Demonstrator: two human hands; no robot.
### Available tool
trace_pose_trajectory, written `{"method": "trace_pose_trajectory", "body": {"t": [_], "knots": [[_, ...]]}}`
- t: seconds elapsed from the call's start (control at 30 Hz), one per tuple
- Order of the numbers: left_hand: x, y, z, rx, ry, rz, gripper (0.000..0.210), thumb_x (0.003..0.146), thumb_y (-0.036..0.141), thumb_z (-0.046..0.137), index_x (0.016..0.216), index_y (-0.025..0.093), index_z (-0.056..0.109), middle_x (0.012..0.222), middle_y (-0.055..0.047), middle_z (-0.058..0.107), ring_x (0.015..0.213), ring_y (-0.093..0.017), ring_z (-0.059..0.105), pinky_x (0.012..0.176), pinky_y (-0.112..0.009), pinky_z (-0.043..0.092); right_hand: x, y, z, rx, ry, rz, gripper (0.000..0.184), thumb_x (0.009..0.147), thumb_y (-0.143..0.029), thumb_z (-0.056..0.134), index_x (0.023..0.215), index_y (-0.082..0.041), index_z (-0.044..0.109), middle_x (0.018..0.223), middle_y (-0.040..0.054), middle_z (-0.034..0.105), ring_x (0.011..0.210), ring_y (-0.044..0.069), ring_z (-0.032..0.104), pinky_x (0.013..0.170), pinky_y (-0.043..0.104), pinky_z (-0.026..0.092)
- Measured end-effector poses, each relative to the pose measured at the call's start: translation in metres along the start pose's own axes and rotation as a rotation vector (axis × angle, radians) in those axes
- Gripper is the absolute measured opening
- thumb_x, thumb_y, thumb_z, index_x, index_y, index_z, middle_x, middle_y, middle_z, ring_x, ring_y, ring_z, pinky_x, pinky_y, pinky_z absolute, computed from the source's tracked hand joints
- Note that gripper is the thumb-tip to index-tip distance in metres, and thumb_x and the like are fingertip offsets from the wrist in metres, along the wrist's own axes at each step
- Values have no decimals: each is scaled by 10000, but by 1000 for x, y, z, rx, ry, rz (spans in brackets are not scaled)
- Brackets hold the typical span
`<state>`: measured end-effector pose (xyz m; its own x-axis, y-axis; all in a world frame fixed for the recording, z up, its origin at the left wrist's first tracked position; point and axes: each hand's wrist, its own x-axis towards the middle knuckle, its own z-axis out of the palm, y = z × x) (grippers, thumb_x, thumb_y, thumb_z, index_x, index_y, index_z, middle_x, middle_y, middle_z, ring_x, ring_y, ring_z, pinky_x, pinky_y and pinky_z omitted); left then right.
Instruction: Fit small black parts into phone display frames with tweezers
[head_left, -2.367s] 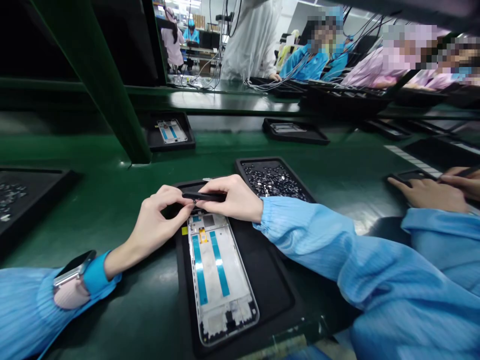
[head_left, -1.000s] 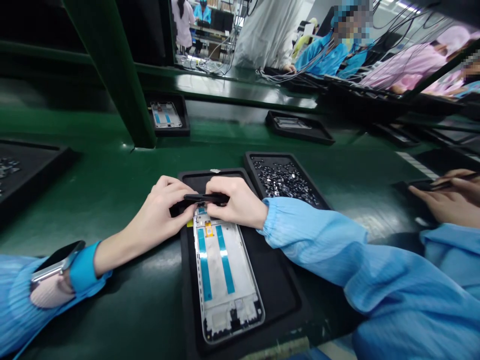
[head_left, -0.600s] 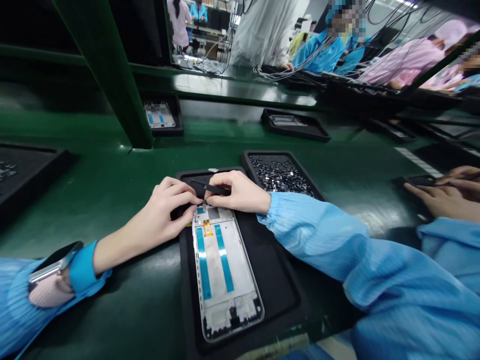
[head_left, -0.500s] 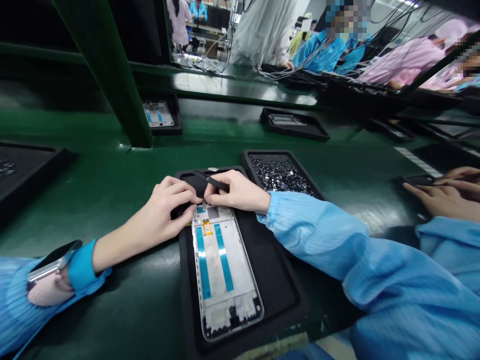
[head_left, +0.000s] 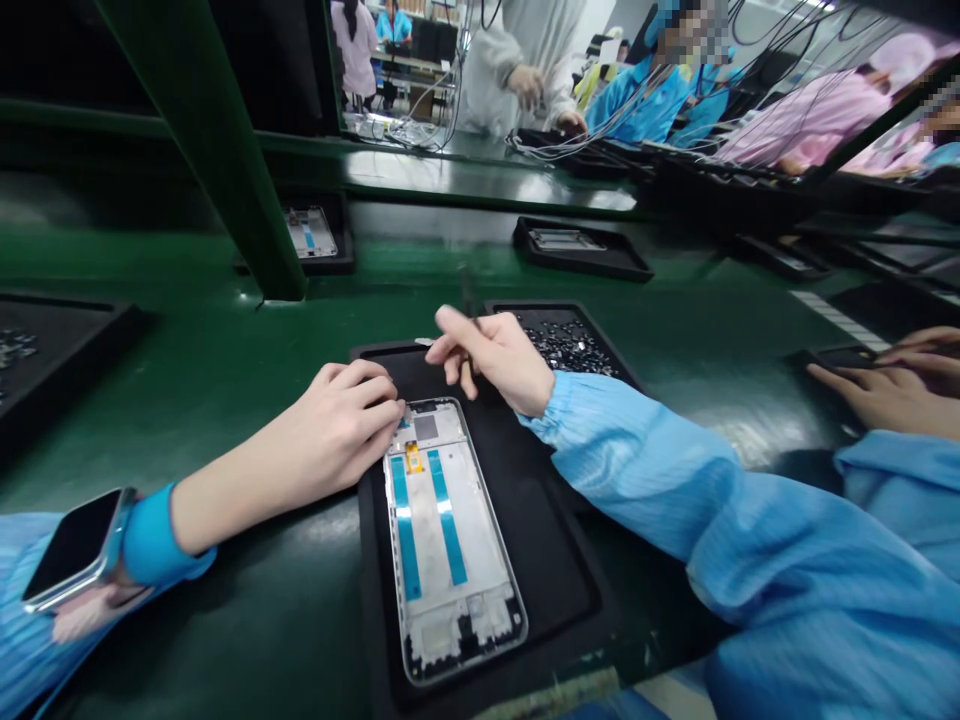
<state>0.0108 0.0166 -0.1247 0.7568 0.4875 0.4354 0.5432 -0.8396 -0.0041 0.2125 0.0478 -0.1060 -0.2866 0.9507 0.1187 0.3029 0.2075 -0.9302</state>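
A silver phone frame (head_left: 427,520) with blue strips and a yellow flex piece lies in a black tray (head_left: 555,560). At its upper left corner my left hand (head_left: 349,420) grips the edge with curled fingers; the fingertips are partly hidden. My right hand (head_left: 499,360) is raised just above the frame's top end, apart from it. Tucked in that hand is a thin black tool (head_left: 469,295), apparently tweezers, blurred by motion. Behind the right hand stands a black tray of small dark parts (head_left: 570,345).
Across the green bench, trays hold another phone frame (head_left: 311,232) and a further frame (head_left: 566,240). A green post (head_left: 217,150) rises at left, near a parts tray (head_left: 67,310). A co-worker's hands (head_left: 885,390) are at the right.
My right hand has lifted off the frame's top corner, up and to the right, and the black tool has swung upright. My left hand stays at the corner, its wrist turned slightly.
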Motion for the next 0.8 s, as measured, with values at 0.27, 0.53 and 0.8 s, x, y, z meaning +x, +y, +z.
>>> {"method": "trace_pose_trajectory", "body": {"t": [0.27,0.53,0.8], "knots": [[-3,-4,7,-195,48,-23,256,901,199,409,880,130,655,951,-113,623,944,-210,580,791,-331,489,-6,10,7,83,7,-189,480,794,-591,554,744,-113,561,653,15,596,601,101,641,570,178,526],[-6,-6,11,-324,157,-80,175,847,165,472,806,151,642,892,-75,639,817,-147,622,707,-251,526,-7,13,15,-22,-76,-321,380,766,-482,644,815,-147,471,707,-14,588,615,96,649,576,184,524],[-5,-7,12,-319,169,-50,146,841,139,493,807,136,635,890,-77,635,811,-147,624,708,-249,524,-10,10,17,-108,-35,-375,336,802,-444,620,786,-141,478,735,0,583,619,96,643,570,189,511]]}}
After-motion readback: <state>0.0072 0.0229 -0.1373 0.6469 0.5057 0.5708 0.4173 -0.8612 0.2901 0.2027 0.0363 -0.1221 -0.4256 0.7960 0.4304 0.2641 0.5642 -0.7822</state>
